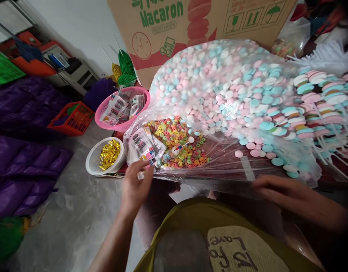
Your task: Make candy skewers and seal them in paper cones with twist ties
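Observation:
My left hand (136,182) is at the table's front edge, its fingers curled together by a stack of printed plastic sachets (141,145). A small white piece shows at its fingers; what they pinch is too small to make out. Just beyond lies a clear printed wrapper (176,150) with a white round-ended stick, on loose ring-shaped candies (174,130). My right hand (287,196), blurred, hangs over the front edge with its fingers stretched out to the left. Nearest to it are loose pink and blue candy discs (256,151) on clear plastic sheeting.
A large clear bag of pastel discs (213,75) fills the table's middle, before a cardboard box (162,41). Stacked candy skewers (312,109) lie right. At left stand a pink basket (99,117) of sachets and a white bowl (91,160) holding gold twist ties.

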Tool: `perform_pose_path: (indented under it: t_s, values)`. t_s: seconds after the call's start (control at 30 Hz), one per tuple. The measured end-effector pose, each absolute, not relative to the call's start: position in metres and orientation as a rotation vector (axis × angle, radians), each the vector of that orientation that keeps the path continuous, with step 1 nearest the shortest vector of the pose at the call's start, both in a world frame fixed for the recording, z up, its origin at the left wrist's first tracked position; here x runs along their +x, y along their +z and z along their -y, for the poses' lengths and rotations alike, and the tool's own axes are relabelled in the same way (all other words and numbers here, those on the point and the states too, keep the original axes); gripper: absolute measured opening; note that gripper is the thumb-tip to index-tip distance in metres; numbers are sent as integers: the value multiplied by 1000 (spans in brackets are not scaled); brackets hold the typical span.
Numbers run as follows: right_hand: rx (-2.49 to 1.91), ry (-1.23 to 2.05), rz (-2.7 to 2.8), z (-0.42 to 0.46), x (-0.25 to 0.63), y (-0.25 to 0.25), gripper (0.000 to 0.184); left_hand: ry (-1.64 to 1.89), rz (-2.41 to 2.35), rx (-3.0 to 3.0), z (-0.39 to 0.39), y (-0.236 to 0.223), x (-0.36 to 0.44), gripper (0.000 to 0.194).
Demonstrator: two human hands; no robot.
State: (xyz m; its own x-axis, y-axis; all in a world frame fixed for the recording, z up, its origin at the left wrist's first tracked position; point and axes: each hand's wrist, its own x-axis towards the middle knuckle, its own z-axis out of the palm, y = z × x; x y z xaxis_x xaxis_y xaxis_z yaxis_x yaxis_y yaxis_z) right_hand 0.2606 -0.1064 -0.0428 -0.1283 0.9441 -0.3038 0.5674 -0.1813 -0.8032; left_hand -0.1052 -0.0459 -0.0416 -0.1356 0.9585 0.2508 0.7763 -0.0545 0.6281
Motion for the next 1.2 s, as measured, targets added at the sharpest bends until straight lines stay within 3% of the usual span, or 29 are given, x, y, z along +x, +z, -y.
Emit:
perform_pose_path:
  t_s: [0.03,0.17,0.3,0.47,0.67,0.87,1.07,1.2]
  values:
    - [-1631,1383,1776,83,245,-43,36,942,-1884,1964,30,-37,-83,23]
    - [-1507,1341,1784,20,184,-52,33,593,-1761,2260,-20,-34,-22,13]
    - [-1428,1350,1634,10,164,-62,35,748,-1677,2198,-17,-28,-18,21]
    - [-1076,1160,1718,14,154,-43,37,1078,-1229,1543,22,-15,-27,29]
    - [-898,906,1782,20,126,-21,18,1287,-1256,1540,41,-16,-22,27]
    - [-1007,1235,1523,33,122,-21,23,1179,-1185,1260,51,-16,-31,39]
    - [-998,724,1766,42,115,-27,16,1126,-1248,1418,56,-17,-35,25]
    - [-1063,1314,1362,43,102,-29,26,1300,-1363,1893,60,-31,-32,25]
